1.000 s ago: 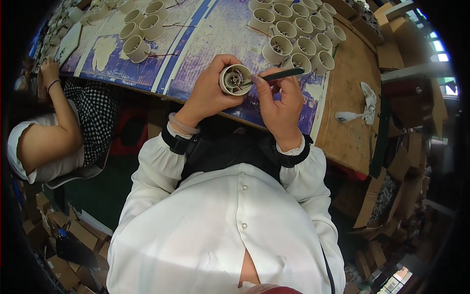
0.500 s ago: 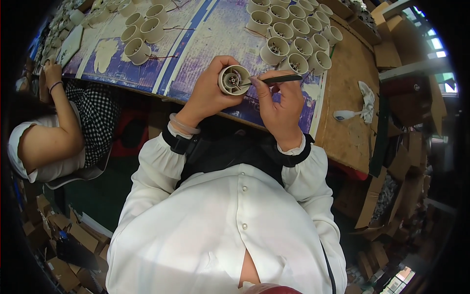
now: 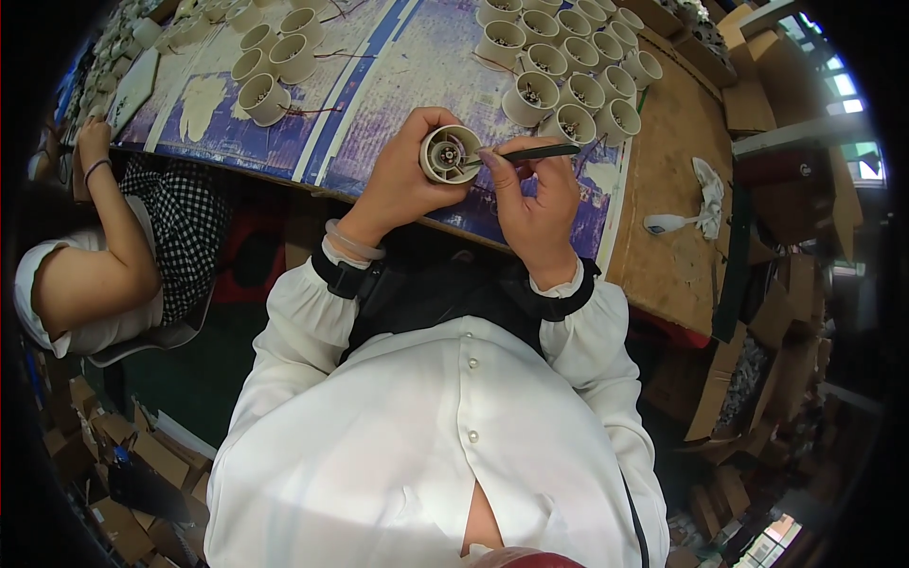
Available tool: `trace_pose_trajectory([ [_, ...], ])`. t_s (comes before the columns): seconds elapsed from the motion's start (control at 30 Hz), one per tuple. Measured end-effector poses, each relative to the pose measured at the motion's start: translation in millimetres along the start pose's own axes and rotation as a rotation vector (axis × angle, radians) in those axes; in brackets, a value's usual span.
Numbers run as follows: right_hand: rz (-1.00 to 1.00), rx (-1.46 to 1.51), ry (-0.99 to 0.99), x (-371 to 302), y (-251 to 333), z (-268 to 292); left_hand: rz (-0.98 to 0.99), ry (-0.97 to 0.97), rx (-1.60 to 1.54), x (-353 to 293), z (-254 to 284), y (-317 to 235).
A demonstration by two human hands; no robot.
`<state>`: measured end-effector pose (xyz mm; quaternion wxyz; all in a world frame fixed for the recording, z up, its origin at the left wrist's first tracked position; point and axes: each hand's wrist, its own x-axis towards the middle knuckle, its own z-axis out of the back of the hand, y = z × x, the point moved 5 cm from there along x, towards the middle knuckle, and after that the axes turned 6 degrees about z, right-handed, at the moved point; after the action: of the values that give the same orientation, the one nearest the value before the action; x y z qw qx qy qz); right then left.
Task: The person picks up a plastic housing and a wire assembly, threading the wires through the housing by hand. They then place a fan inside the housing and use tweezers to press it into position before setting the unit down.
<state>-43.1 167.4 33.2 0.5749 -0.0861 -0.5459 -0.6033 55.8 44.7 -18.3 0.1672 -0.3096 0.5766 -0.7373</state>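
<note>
My left hand (image 3: 402, 180) is wrapped around a white cylindrical plastic housing (image 3: 428, 173), its open end facing up. Inside it sits a round hub with thin ribs running to the wall. A pair of dark tweezers (image 3: 551, 151) is pinched in my right hand (image 3: 535, 204). Their narrow tips reach over the housing's right rim into the gap beside the hub; what they touch in there is too small to make out.
Similar white housings stand in a cluster (image 3: 573, 90) at the far right of the table and a smaller group (image 3: 275, 71) at the far left, some with thin wires. A white spoon-shaped thing (image 3: 668, 223) and crumpled tissue (image 3: 708, 194) lie at right. Another person (image 3: 104, 256) sits at left.
My right hand and the tweezers have shifted slightly left and down, with the tips still in the housing. The left hand and housing have barely moved.
</note>
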Motion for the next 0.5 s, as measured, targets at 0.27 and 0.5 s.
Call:
trace_pose_trajectory([
  [0.27,0.054,0.009,-0.017,-2.9,3.3,-3.8,0.034,0.009,0.006,-0.9,0.6,3.0],
  [0.5,-0.066,0.071,-0.108,4.7,4.3,20.2,0.021,-0.040,0.059,3.1,-1.4,-0.6],
])
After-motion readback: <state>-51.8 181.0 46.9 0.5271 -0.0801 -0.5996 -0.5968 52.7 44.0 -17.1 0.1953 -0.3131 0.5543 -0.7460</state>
